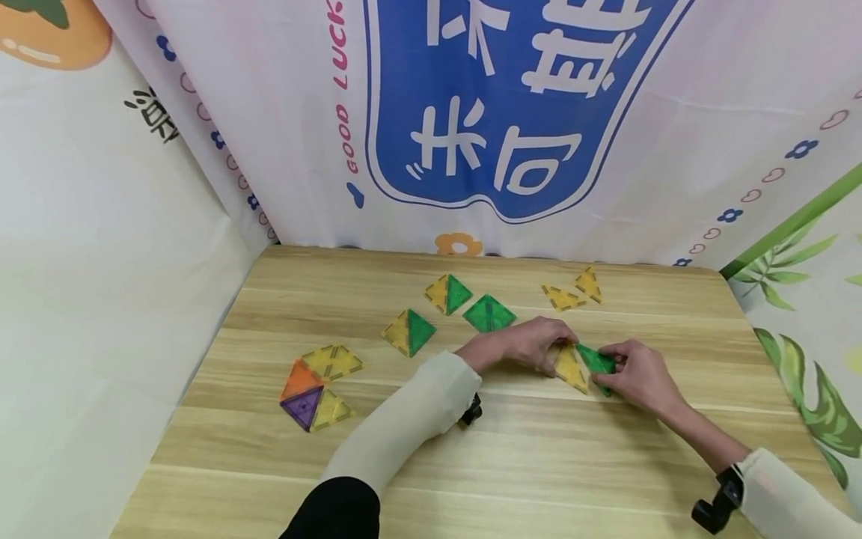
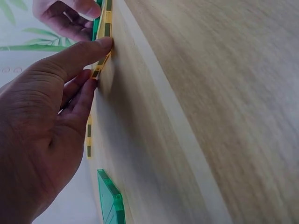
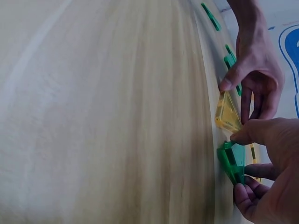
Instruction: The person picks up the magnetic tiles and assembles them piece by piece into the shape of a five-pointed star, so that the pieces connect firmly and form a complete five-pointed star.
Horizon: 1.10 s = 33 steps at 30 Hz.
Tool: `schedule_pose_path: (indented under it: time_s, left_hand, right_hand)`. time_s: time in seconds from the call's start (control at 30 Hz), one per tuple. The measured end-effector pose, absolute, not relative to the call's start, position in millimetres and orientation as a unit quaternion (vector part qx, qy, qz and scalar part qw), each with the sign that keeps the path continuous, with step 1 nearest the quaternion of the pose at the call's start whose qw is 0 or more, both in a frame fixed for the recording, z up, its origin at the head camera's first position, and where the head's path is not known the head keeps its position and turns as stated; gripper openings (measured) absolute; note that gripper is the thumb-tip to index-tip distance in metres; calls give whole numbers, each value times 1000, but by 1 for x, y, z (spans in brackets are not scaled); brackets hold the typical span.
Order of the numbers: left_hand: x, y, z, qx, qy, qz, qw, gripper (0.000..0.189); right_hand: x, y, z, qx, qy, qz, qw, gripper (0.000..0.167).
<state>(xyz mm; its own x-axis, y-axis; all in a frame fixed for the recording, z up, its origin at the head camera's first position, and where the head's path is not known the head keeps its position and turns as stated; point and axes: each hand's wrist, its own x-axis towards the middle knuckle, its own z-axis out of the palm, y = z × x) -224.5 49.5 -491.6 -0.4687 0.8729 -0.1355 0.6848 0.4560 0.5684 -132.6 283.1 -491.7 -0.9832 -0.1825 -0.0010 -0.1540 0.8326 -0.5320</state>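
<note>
Wood-grain table point(image 1: 539, 471); blue-emblem cloth point(image 1: 485, 112) behind; leaf-print cloth point(image 1: 818, 314) right; orange print point(image 1: 57, 34) upper left.

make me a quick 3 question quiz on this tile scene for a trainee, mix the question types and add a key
1. True or false: the right hand pinches a translucent blue plastic triangle.
2. In the head view, which triangle adjoins the translucent orange plastic triangle on the side nearer the person? a) red b) purple c) green
3. What does the left hand hold?

Key:
1. False; it pinches a translucent green plastic triangle.
2. b, the translucent purple plastic triangle.
3. A translucent yellow plastic triangle.
</note>
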Motion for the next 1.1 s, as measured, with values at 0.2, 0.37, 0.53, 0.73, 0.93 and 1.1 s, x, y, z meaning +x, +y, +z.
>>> schedule_pose_path:
  time_s: [0.2,0.37,0.53,0.73,0.93,1.1]
  left_hand:
    - [-221,51,-490,478,824,220,210,70]
    - [-220,52,-490,487,827,196,202,70]
    - [-219,51,-489,492,828,188,194,68]
    - [-220,50,-489,493,824,198,199,67]
    - [-220,47,-488,488,818,215,216,67]
    - [-221,42,-485,479,818,232,218,65]
  right_hand:
    - [-127,279,-491,-79,958,-274,31,48]
    - [-126,276,-491,-88,958,-273,22,46]
    - [-125,274,-492,-93,957,-273,13,44]
    - [-118,273,-492,-88,954,-287,16,46]
    - [-117,274,-490,-91,951,-294,29,45]
    - [-133,281,-485,-101,949,-296,39,36]
